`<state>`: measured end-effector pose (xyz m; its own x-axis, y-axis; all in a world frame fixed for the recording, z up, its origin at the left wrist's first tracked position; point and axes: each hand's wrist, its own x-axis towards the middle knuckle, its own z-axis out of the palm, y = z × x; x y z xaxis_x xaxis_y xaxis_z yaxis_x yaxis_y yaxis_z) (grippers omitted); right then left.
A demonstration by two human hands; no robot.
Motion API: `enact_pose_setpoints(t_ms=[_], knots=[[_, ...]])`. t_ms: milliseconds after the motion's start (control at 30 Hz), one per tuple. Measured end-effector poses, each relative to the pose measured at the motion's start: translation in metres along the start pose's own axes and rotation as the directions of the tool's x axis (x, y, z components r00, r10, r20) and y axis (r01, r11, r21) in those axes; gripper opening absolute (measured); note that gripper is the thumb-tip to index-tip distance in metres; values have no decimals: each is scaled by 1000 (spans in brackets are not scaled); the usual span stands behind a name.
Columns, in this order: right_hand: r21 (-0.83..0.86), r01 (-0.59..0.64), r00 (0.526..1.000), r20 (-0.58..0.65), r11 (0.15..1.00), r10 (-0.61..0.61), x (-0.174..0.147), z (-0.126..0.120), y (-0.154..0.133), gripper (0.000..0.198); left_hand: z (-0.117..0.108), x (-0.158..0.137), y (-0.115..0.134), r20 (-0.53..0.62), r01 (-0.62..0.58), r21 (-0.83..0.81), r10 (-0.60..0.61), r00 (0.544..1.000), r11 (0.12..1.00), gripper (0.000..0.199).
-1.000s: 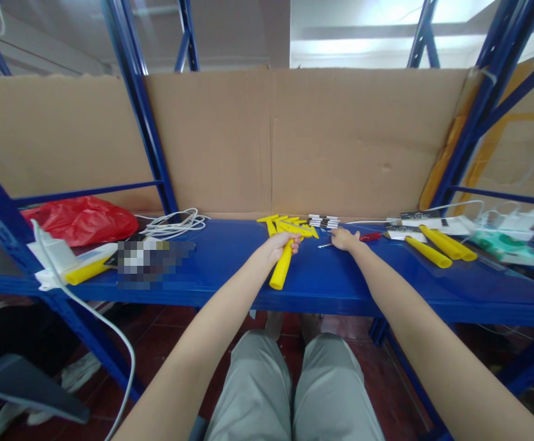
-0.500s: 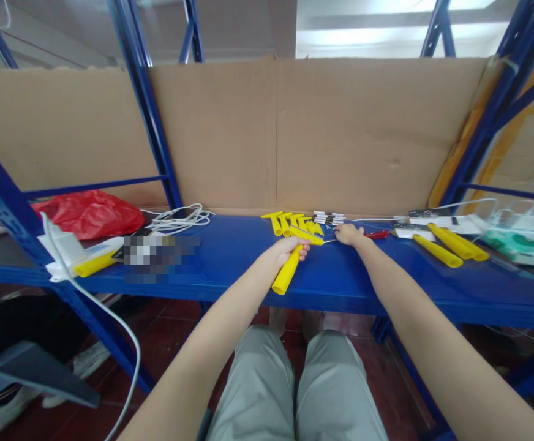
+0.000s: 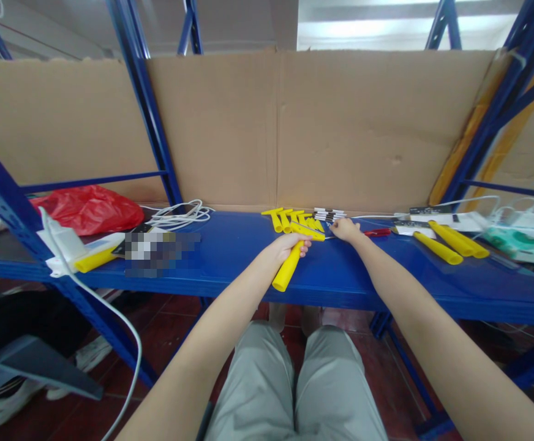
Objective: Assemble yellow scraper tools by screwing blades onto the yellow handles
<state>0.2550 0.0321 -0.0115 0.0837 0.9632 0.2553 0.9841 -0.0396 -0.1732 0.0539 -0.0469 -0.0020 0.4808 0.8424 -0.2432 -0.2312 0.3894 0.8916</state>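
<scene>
My left hand [image 3: 298,244] is closed around a yellow T-shaped plastic handle [image 3: 287,272], its round grip pointing toward me and its crosspiece lying at the far side of my fingers. Bent over the shelf to the right, my right hand [image 3: 346,229] has its fingertips pressed together near some tiny parts; what they pinch is too small to make out. A red-handled tool [image 3: 377,233] lies just right of that hand. Behind my hands stand several similar yellow T-shaped pieces [image 3: 277,219] in a row, beside a stack of white-and-black sticks [image 3: 329,214].
Several yellow tubes [image 3: 438,248] lie to the right, near white packages and a green bag [image 3: 515,244]. Leftward are a coiled white cable [image 3: 188,213], a red plastic bag [image 3: 95,209] and a power strip [image 3: 106,247]. A cardboard wall [image 3: 221,135] backs the blue shelf [image 3: 230,245].
My right hand has shifted slightly left, its fingers now bunched at the small parts, and more of the red-handled tool shows. My left hand keeps its hold, almost still.
</scene>
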Motion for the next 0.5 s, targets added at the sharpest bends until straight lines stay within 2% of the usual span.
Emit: enact_pose_setpoints(t_ms=[200, 500], knots=[[-20, 40, 999, -5, 999, -40, -3, -2, -8, 17, 3, -5, 2, -23, 3, 70, -1, 1000, 998, 10], [9, 94, 995, 9, 995, -94, -9, -5, -12, 12, 3, -4, 2, -28, -14, 81, 17, 999, 997, 12]])
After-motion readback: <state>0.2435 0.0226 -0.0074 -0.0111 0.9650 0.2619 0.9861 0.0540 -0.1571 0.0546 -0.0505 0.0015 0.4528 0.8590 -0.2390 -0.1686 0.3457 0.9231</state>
